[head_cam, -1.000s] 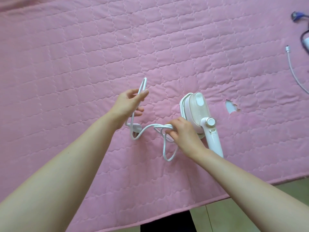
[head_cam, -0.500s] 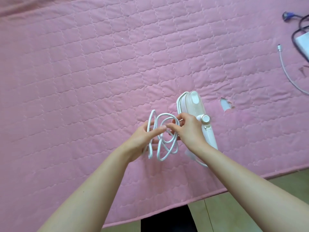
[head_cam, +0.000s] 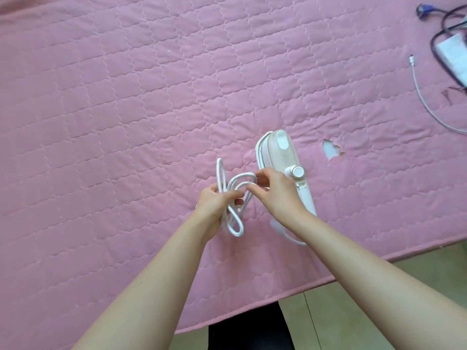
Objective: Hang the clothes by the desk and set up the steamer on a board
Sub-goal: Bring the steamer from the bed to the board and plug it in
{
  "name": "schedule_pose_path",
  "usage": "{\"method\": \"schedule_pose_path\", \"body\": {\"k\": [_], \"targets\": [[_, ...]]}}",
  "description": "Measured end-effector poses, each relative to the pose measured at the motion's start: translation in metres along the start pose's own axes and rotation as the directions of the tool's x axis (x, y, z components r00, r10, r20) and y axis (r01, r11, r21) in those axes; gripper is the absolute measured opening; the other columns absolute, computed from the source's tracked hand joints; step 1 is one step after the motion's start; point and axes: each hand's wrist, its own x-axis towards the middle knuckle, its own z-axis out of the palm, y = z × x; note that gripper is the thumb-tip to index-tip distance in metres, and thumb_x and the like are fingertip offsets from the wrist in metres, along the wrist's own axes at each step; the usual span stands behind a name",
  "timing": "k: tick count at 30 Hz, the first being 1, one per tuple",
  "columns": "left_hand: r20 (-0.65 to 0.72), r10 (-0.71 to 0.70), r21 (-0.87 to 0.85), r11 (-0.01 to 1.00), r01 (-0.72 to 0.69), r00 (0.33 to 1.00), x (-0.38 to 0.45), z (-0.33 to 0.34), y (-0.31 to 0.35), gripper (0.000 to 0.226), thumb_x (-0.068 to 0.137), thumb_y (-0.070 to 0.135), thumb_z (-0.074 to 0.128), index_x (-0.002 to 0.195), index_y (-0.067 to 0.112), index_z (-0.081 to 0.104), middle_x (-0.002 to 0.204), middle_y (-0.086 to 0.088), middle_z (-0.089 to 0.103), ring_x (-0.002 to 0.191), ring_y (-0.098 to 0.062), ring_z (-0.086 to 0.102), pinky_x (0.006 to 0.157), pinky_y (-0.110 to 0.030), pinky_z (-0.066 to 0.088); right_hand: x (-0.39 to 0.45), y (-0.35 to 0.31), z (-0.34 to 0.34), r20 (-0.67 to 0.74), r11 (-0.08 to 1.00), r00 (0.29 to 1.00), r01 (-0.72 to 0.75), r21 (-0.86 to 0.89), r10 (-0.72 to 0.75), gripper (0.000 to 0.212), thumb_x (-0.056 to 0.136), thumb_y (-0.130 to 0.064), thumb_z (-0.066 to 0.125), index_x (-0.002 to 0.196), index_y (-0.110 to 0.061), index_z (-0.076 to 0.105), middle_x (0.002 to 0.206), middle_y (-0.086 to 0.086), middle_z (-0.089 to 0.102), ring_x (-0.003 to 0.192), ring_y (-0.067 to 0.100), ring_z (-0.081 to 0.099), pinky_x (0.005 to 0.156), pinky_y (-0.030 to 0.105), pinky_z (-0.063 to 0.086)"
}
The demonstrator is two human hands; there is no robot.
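Setting up the steamer (head_cam: 283,157): left hand (head_cam: 214,205) grips its looped cord (head_cam: 233,198), right hand (head_cam: 275,193) pinches a loop, likely untangling next

The white handheld garment steamer (head_cam: 283,162) lies on the pink quilted cover (head_cam: 126,97), near its 5 o'clock edge. Its coiled white braided cord (head_cam: 233,198) sits just at the steamer's 9 o'clock, between the left hand (head_cam: 214,208) and right hand (head_cam: 275,195). Well apart at 2 o'clock lie a thin white cable (head_cam: 424,102) and a black-corded white adapter (head_cam: 452,54).
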Motion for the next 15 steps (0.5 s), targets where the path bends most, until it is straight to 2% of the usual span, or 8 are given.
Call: {"method": "schedule_pose_path", "body": {"k": [2,4,8,10,13,15], "targets": [[-0.049,-0.01,-0.027,1.0,0.009,0.999,0.006,0.003,-0.001,0.033,0.078,-0.001,0.07,0.108,-0.003,0.058,0.071,-0.011,0.061,0.054,-0.015,0.062,0.051,-0.026,0.05,-0.004,0.001,-0.008,-0.008,0.998,0.999,0.041,-0.038,-0.041,0.031,0.087,-0.017,0.066,0.116,-0.008,0.062,0.109,0.006,0.068,0.105,0.017,0.062,0.093,0.029,0.048],[-0.073,-0.006,-0.022,1.0,0.005,0.997,0.012,0.008,-0.003,0.035,0.077,0.001,0.071,0.11,-0.002,0.058,0.072,-0.01,0.061,0.054,-0.016,0.061,0.054,-0.028,0.049,-0.009,0.002,-0.018,-0.034,0.993,0.995,0.087,-0.077,-0.09,0.029,0.088,-0.011,0.062,0.117,-0.007,0.061,0.111,0.007,0.067,0.105,0.018,0.062,0.094,0.031,0.048],[-0.14,-0.005,-0.02,1.0,0.003,0.99,0.022,0.021,-0.004,0.031,0.076,0.001,0.071,0.104,0.004,0.057,0.071,-0.008,0.059,0.059,-0.021,0.059,0.066,-0.036,0.05,-0.02,0.011,-0.038,-0.156,0.978,0.97,0.167,-0.124,-0.186,0.02,0.088,-0.007,0.058,0.107,-0.012,0.063,0.097,0.001,0.065,0.089,0.016,0.061,0.082,0.033,0.051],[-0.187,-0.016,-0.007,1.0,0.015,0.982,0.027,0.029,-0.003,0.028,0.077,0.002,0.07,0.102,0.005,0.056,0.07,-0.007,0.058,0.058,-0.021,0.057,0.066,-0.04,0.051,-0.023,0.017,-0.046,-0.224,0.97,0.95,0.183,-0.163,-0.217,0.019,0.087,-0.007,0.059,0.105,-0.013,0.062,0.092,-0.001,0.059,0.083,0.016,0.058,0.077,0.035,0.05],[-0.275,-0.007,0.044,0.999,0.02,0.961,0.034,0.041,-0.004,0.02,0.078,0.005,0.065,0.094,0.007,0.054,0.067,-0.006,0.053,0.056,-0.023,0.053,0.064,-0.044,0.053,-0.025,0.028,-0.054,-0.274,0.981,0.95,0.107,-0.164,-0.15,0.023,0.088,-0.018,0.063,0.111,-0.015,0.057,0.102,-0.001,0.053,0.093,0.018,0.054,0.081,0.034,0.047],[-0.339,0.037,0.098,0.995,-0.004,0.94,0.038,0.049,-0.005,0.017,0.079,0.009,0.062,0.091,0.01,0.051,0.071,-0.008,0.054,0.062,-0.026,0.055,0.059,-0.035,0.049,-0.026,0.036,-0.054,-0.258,0.987,0.965,0.01,-0.161,-0.052,0.039,0.088,-0.031,0.064,0.121,-0.016,0.05,0.114,0.002,0.049,0.105,0.022,0.05,0.087,0.033,0.044]]}}
